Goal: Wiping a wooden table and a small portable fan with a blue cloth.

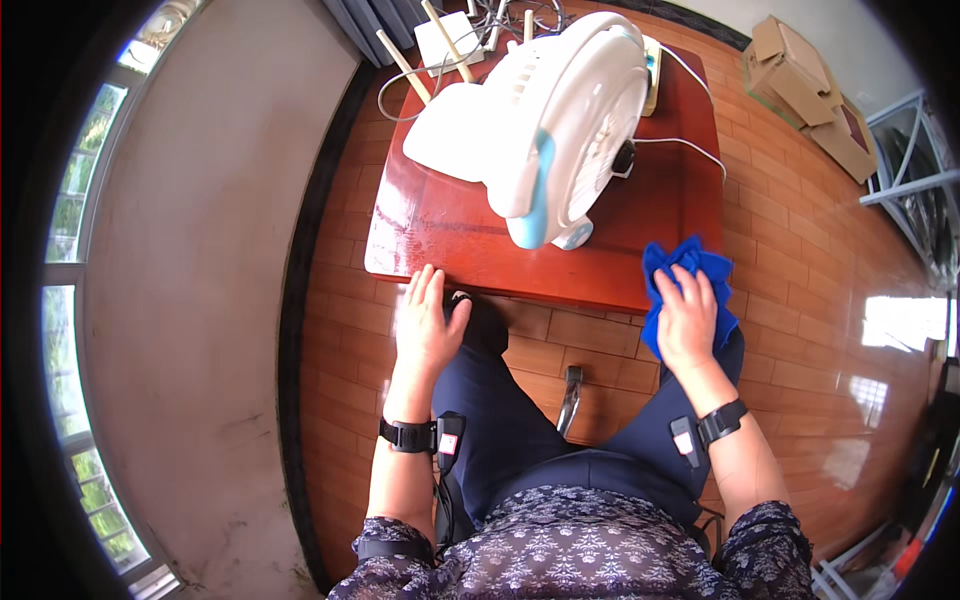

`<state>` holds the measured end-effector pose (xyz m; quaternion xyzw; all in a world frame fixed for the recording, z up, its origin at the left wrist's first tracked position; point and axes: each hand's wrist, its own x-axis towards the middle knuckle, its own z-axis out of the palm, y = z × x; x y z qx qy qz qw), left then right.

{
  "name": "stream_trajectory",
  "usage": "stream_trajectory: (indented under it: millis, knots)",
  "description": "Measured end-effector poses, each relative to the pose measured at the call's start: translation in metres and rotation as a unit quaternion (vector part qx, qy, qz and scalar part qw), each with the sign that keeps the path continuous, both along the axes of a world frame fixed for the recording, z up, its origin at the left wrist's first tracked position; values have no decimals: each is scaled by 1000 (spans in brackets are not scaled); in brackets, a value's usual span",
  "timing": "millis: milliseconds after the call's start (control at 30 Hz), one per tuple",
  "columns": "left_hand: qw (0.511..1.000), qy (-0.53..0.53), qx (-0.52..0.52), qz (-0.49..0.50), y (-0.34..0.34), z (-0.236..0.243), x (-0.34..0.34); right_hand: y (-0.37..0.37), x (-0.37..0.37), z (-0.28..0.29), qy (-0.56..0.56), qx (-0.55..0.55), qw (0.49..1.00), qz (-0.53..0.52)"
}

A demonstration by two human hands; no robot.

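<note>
My right hand [686,318] lies on a bunched blue cloth [711,268] at the near right corner of the red wooden table [470,245]; its fingers press into the cloth, part of which hangs over the edge. At the near left corner my left hand [427,322] rests its fingertips on the table edge, fingers stretched and holding nothing. A white electric fan [560,120] with light blue trim stands on the table between and beyond my hands, its round head turned to the right.
Behind the fan sit a white router [447,42] with antennas and tangled cables. A white cord [690,142] runs off the table's right side. Cardboard boxes [800,85] and a metal rack [915,170] stand at the far right. A wall [210,240] rises on the left.
</note>
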<state>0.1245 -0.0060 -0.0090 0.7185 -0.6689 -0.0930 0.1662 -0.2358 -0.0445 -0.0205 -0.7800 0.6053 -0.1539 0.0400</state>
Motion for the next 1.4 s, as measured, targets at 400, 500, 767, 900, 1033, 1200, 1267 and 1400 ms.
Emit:
stream_trajectory:
  millis: [400, 500, 767, 900, 1033, 1200, 1267, 1400]
  knots:
    - [1000, 0, 8, -15, -7, 7, 18, -4, 193, -8, -130, 0, 948, 290]
    - [999, 41, -17, -16, -4, -7, 27, -17, 221, -6, -136, 26, 939, 316]
    - [991, 126, 30, 14, 26, 12, 0, -14, 148, -2, -104, 34, 940, 324]
    - [988, 124, 69, -59, 36, 12, -23, -3, 81, 12, -63, 42, 961, 267]
    - [966, 178, 94, -164, 37, 19, -63, 10, 41, 14, -70, 36, 977, 199]
    - [941, 263, 55, -206, 40, 13, -108, 13, 41, 20, -178, 85, 966, 167]
    - [930, 311, 61, -188, 38, 19, -118, 16, 53, 25, -398, 194, 883, 156]
    - [850, 499, 105, -128, 37, 29, -125, 24, 73, 40, -486, 266, 809, 197]
